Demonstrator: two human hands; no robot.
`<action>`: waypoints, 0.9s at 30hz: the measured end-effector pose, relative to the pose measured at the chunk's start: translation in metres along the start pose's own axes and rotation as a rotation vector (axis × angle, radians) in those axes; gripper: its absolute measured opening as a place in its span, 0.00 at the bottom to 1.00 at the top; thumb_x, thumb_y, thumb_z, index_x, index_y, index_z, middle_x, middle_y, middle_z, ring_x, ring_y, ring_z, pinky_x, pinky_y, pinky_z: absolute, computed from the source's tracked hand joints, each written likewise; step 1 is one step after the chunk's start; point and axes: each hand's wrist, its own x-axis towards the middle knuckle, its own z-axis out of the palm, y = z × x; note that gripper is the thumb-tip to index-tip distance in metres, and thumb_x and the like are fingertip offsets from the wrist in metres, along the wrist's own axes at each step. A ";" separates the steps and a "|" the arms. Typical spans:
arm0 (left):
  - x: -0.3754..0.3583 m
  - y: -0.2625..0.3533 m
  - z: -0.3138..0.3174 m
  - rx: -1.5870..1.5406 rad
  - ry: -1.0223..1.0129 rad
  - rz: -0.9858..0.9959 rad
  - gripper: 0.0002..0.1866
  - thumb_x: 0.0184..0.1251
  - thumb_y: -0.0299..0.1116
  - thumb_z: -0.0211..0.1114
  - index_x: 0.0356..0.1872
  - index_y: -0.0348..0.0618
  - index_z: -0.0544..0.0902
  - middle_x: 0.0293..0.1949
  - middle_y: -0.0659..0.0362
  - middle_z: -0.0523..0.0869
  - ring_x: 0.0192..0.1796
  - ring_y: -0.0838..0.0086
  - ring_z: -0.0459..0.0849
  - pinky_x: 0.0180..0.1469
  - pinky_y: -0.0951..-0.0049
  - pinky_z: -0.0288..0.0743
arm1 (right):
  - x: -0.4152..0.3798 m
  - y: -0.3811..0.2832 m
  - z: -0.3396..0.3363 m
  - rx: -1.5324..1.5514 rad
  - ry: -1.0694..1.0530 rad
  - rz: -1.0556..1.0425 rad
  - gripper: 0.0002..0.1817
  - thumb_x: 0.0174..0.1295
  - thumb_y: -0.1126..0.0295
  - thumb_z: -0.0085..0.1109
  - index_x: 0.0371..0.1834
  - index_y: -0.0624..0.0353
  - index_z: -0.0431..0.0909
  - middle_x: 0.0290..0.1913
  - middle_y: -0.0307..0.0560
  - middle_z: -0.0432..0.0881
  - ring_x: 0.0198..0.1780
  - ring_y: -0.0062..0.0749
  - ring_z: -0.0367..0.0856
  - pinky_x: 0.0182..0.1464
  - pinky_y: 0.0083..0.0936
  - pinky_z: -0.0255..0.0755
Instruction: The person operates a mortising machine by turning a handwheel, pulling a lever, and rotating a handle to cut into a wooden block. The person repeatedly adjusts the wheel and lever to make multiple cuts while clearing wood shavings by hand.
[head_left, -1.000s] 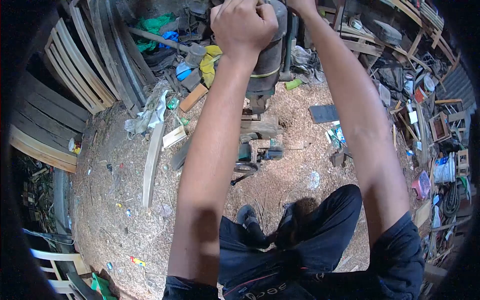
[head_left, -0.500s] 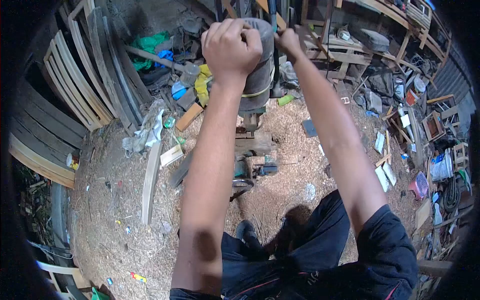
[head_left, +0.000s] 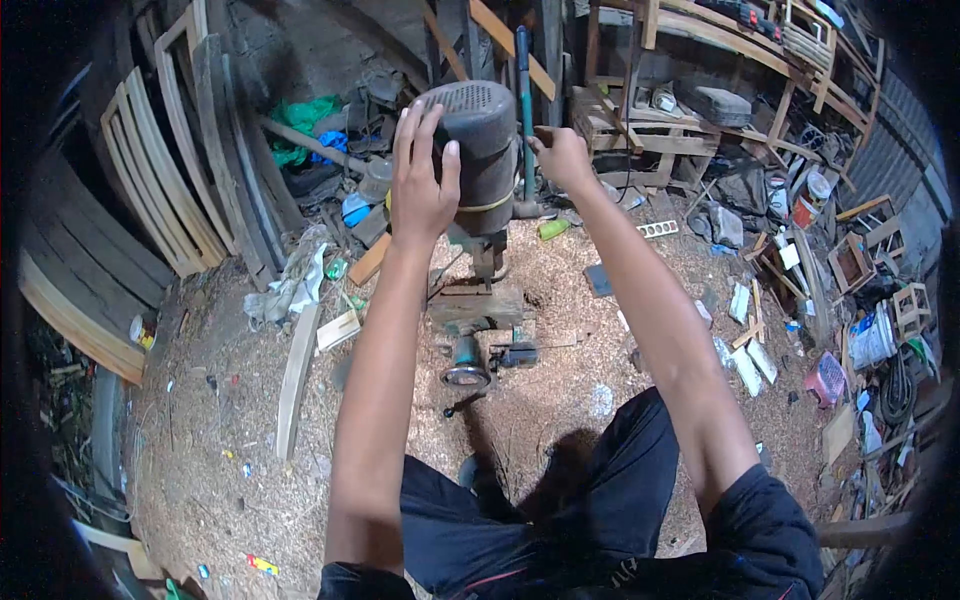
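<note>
An upright dark electric motor [head_left: 480,130] with a vented top and a yellow band stands ahead of me, on top of a drill-press-like machine. My left hand [head_left: 425,185] lies along the motor's left side, fingers stretched and thumb apart. On the other side, my right hand [head_left: 566,158] is closed beside a green upright lever [head_left: 524,110]; what its fingers hold, if anything, I cannot tell. Below the motor is a worn block-like worktable [head_left: 478,305], with a round handwheel [head_left: 466,376] in front of it.
Wood shavings cover the floor [head_left: 230,400]. Curved wooden pieces [head_left: 150,170] lean at the left, and a pale curved board [head_left: 297,380] lies nearby. To the right are a white power strip [head_left: 658,229], a pink basket [head_left: 826,380] and a white bucket [head_left: 870,335].
My left hand has gone from curled over the motor's top to stretched along its side. The view has shifted, showing more of the machine. My right hand stays closed near the lever.
</note>
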 end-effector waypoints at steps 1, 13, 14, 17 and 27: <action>-0.014 0.003 -0.007 -0.016 -0.002 -0.041 0.20 0.75 0.35 0.55 0.62 0.38 0.75 0.67 0.43 0.73 0.72 0.47 0.68 0.73 0.54 0.61 | -0.012 -0.002 -0.004 0.002 0.008 -0.018 0.15 0.64 0.64 0.66 0.45 0.65 0.86 0.38 0.63 0.87 0.44 0.57 0.87 0.46 0.41 0.78; -0.471 -0.043 -0.088 0.184 -0.484 -1.136 0.20 0.64 0.35 0.63 0.55 0.37 0.81 0.48 0.40 0.86 0.53 0.43 0.83 0.58 0.54 0.76 | -0.389 0.087 0.056 0.266 -0.647 0.613 0.23 0.70 0.59 0.59 0.59 0.66 0.79 0.45 0.59 0.87 0.47 0.40 0.87 0.51 0.33 0.78; -0.516 -0.039 -0.090 0.181 -0.496 -1.151 0.20 0.64 0.35 0.63 0.55 0.38 0.81 0.48 0.40 0.86 0.53 0.43 0.83 0.58 0.53 0.76 | -0.421 0.087 0.056 0.214 -0.697 0.751 0.26 0.70 0.57 0.60 0.63 0.66 0.76 0.47 0.60 0.87 0.49 0.42 0.87 0.52 0.35 0.78; -0.543 -0.021 -0.091 0.259 -0.702 -1.222 0.22 0.63 0.35 0.64 0.58 0.41 0.80 0.51 0.40 0.84 0.55 0.43 0.82 0.59 0.52 0.76 | -0.511 0.113 0.072 0.044 -0.583 0.509 0.26 0.69 0.59 0.62 0.62 0.67 0.76 0.41 0.55 0.85 0.41 0.33 0.84 0.45 0.30 0.78; -0.548 -0.018 -0.084 0.151 -0.744 -1.276 0.25 0.63 0.34 0.64 0.61 0.39 0.76 0.59 0.43 0.79 0.61 0.46 0.79 0.63 0.53 0.74 | -0.496 0.087 0.123 0.261 -0.671 0.557 0.26 0.70 0.63 0.61 0.67 0.66 0.70 0.47 0.53 0.84 0.43 0.32 0.83 0.46 0.28 0.78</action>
